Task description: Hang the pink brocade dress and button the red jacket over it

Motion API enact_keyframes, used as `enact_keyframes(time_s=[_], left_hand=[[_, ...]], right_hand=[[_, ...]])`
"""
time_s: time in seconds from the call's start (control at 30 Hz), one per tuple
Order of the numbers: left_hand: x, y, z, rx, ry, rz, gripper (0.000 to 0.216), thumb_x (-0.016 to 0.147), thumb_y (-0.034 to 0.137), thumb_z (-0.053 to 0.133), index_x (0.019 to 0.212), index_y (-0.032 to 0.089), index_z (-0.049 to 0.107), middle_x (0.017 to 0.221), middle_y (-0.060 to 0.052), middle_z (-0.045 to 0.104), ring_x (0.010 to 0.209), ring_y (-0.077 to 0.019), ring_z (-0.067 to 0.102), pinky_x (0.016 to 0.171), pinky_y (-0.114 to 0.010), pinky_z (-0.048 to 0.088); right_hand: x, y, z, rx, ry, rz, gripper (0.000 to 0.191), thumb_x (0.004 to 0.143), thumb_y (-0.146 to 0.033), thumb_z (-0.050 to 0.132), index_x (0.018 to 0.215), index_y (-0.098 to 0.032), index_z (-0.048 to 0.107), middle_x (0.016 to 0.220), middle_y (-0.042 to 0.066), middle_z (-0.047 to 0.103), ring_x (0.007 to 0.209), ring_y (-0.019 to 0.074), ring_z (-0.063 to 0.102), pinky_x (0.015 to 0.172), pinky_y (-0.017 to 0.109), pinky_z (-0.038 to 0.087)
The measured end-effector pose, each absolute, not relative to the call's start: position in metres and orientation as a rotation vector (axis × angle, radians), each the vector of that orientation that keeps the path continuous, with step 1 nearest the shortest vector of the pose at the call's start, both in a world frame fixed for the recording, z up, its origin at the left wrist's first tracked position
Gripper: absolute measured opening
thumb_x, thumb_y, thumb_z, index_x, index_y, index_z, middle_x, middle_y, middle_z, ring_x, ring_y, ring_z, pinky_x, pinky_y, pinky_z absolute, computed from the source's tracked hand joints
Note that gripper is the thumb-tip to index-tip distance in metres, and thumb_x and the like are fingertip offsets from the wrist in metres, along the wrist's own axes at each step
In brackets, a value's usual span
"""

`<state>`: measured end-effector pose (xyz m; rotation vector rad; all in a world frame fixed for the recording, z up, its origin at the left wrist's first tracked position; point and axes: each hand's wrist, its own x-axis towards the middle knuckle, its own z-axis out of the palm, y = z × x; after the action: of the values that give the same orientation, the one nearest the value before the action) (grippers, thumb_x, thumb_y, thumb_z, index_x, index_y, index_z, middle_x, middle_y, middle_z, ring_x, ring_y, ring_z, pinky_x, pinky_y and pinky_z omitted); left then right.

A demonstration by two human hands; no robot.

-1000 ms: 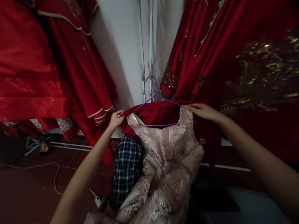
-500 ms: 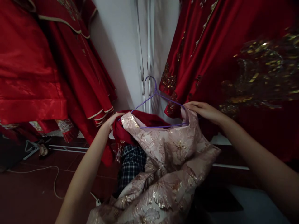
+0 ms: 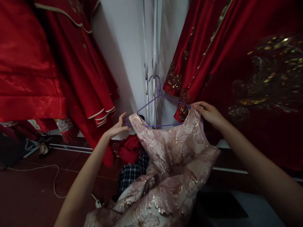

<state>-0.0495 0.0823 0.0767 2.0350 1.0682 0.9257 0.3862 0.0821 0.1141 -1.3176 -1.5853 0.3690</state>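
Note:
A pale pink dress (image 3: 165, 145) with a shiny gold floral pattern hangs in front of me on a purple wire hanger (image 3: 148, 103). My right hand (image 3: 208, 115) pinches its right shoulder strap close to the hanger's end. By the hanger's left tip is my left hand (image 3: 117, 127), its fingers spread apart and nothing gripped in them; whether a finger touches the wire I cannot tell. Below it, a bunched dark red cloth (image 3: 130, 148) rests by a dark plaid garment (image 3: 130, 175). The dress's skirt spreads toward me and hides part of the plaid.
Red garments (image 3: 80, 72) with pale trim hang on the left. More red garments (image 3: 236, 63) with gold decoration hang on the right. White metal poles (image 3: 154, 37) stand against the wall between them. A white cable (image 3: 55, 179) crosses the reddish floor.
The red cloth that was around the hanger's left end has dropped lower. My left hand has opened. My right hand still has the dress strap.

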Motion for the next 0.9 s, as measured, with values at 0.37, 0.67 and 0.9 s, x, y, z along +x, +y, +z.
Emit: enact_keyframes(time_s=[0.37,0.67,0.9], left_hand=[[-0.016,0.096,0.094,2.328,1.324,1.109,0.050,0.085,0.053,0.035,0.087,0.014,0.065,0.068,0.001,0.059,0.069,-0.0132,0.052,0.062,-0.019,0.038],[-0.032,0.077,0.039,1.827,1.582,1.363,0.050,0.082,0.055,0.038,0.062,0.014,0.058,0.052,0.002,0.048,0.055,-0.0108,0.041,0.050,-0.019,0.029],[-0.024,0.041,0.027,2.019,1.576,1.268,0.036,0.083,0.046,0.045,0.086,0.016,0.065,0.077,-0.002,0.064,0.072,-0.0153,0.055,0.066,-0.022,0.039]], right_hand=[[0.388,0.078,0.105,-1.290,-1.418,0.226,0.020,0.078,-0.049,0.049,0.090,-0.037,0.062,0.103,-0.005,0.066,0.096,0.0247,0.058,0.091,0.044,0.043],[0.406,0.056,0.052,-1.486,-1.074,-0.054,0.034,0.074,-0.044,0.050,0.090,-0.018,0.065,0.090,0.012,0.069,0.081,0.0277,0.064,0.076,0.042,0.049],[0.378,0.014,0.035,-1.449,-1.435,0.065,0.020,0.079,-0.043,0.045,0.093,-0.040,0.059,0.098,-0.002,0.067,0.090,0.0289,0.062,0.080,0.045,0.047]])
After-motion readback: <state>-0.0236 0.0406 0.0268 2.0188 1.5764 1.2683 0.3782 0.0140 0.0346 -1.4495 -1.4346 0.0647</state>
